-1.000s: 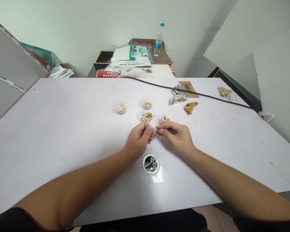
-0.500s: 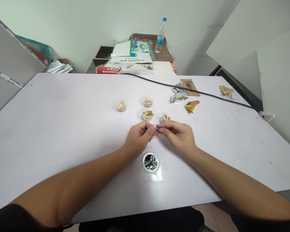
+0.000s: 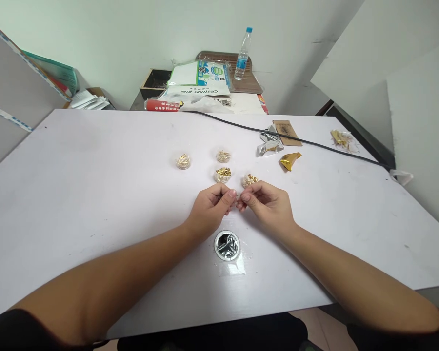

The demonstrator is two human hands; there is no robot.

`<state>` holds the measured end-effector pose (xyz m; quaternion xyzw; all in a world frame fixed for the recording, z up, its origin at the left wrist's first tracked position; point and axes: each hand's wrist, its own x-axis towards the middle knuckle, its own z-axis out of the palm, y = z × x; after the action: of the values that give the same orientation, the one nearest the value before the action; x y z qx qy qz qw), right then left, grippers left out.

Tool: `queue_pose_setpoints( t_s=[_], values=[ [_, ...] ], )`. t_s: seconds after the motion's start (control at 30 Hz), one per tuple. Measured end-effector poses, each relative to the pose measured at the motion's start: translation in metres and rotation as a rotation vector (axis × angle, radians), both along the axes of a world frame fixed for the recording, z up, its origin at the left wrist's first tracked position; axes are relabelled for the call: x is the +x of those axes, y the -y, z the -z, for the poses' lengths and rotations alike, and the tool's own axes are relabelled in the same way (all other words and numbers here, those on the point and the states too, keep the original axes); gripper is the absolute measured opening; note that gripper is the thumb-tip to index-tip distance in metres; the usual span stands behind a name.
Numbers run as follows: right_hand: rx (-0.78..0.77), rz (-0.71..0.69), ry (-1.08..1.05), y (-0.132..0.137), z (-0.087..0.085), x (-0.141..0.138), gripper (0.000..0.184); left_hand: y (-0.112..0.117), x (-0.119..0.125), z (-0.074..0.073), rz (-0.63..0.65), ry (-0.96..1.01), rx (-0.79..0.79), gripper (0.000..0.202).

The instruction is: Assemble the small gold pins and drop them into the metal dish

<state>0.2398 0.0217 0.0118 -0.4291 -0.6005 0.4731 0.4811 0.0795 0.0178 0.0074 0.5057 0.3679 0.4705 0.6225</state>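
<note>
My left hand (image 3: 215,205) and my right hand (image 3: 267,202) meet over the middle of the white table, fingertips pinched close together. Whatever lies between the fingers is too small to name. Just beyond them stand small clear cups: one with gold pin-like pieces (image 3: 223,174), and one with small gold pieces (image 3: 249,180) partly behind my right hand. Farther back are a cup of pale gold sticks (image 3: 183,161) and another small cup (image 3: 223,156). A round dark disc with a silver rim (image 3: 227,245) lies nearer to me, below the hands.
A black cable (image 3: 241,126) runs across the back right of the table. Near it lie silver foil packets (image 3: 269,145), a gold foil packet (image 3: 289,161), a brown card (image 3: 288,132) and a bag of gold pieces (image 3: 343,140). A water bottle (image 3: 242,58) stands behind the table.
My right fingertips have shifted slightly and drawn a little apart from the left ones. My left hand keeps nearly the same pose. The cups and packets stay put.
</note>
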Motion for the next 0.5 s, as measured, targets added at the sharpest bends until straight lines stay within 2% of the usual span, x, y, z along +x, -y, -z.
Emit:
queue_pose_setpoints(
  t_s=[0.3, 0.5],
  values=[
    [-0.143, -0.014, -0.116, 0.004, 0.0, -0.017, 0.038, -0.001, 0.001, 0.003, 0.023, 0.043, -0.003, 0.033],
    [-0.167, -0.023, -0.185, 0.005, 0.004, -0.021, 0.04, -0.001, 0.002, 0.005, 0.037, 0.059, 0.005, 0.034]
  ],
)
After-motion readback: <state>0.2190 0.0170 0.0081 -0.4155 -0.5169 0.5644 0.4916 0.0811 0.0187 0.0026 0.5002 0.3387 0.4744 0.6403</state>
